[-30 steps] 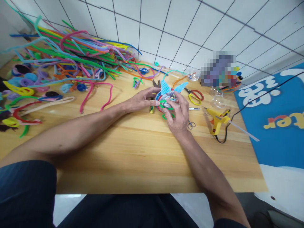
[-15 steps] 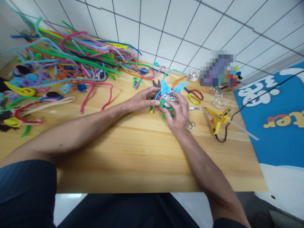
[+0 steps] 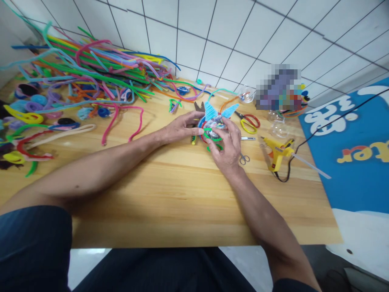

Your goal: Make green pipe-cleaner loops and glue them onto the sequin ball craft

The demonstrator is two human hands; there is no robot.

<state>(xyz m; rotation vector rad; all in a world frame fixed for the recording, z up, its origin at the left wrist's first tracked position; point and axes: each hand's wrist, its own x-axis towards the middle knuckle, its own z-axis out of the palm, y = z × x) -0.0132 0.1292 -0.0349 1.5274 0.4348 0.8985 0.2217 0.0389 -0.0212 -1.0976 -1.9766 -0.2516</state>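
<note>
Between my hands is a round pipe-cleaner craft [image 3: 215,122] with a mottled middle, a red and blue rim and two light-blue pointed ears. My left hand [image 3: 184,126] grips its left edge, thumb at the front near a green pipe cleaner [image 3: 216,139]. With bent fingers, my right hand [image 3: 228,145] presses on the front and right side of the craft and partly hides it. Just behind my left fingers lies a tool with dark jaws [image 3: 199,107]; most of it is covered. Small scissors [image 3: 244,159] lie beside my right wrist.
A large heap of colourful pipe cleaners [image 3: 100,69] fills the back left. To the right are red-and-yellow-handled scissors [image 3: 251,123], a yellow glue gun [image 3: 278,153] with a black cord, and clear plastic balls [image 3: 246,95]. A tiled wall [image 3: 194,36] bounds the back.
Hardly anything differs. Both hands stay on the craft in nearly the same grip, and the whole view has shifted very slightly.
</note>
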